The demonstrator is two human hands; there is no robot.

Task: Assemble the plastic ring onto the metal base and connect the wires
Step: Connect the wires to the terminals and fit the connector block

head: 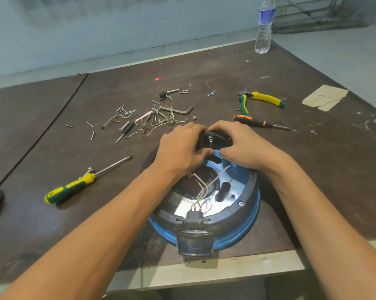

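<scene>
A round blue metal base lies on the brown table near its front edge. A black plastic ring sits around its rim, with a black connector block at the near side. Thin white wires run from that block across the shiny middle towards the far side. My left hand and my right hand both grip the far black part of the ring, thumbs pinching at a wire end beneath it. A small yellow ring terminal shows under my left wrist.
Loose screws, bolts and hex keys lie scattered behind the hands. A yellow-green screwdriver lies left, an orange-black screwdriver and yellow-green pliers right. A water bottle stands at the far edge, paper far right.
</scene>
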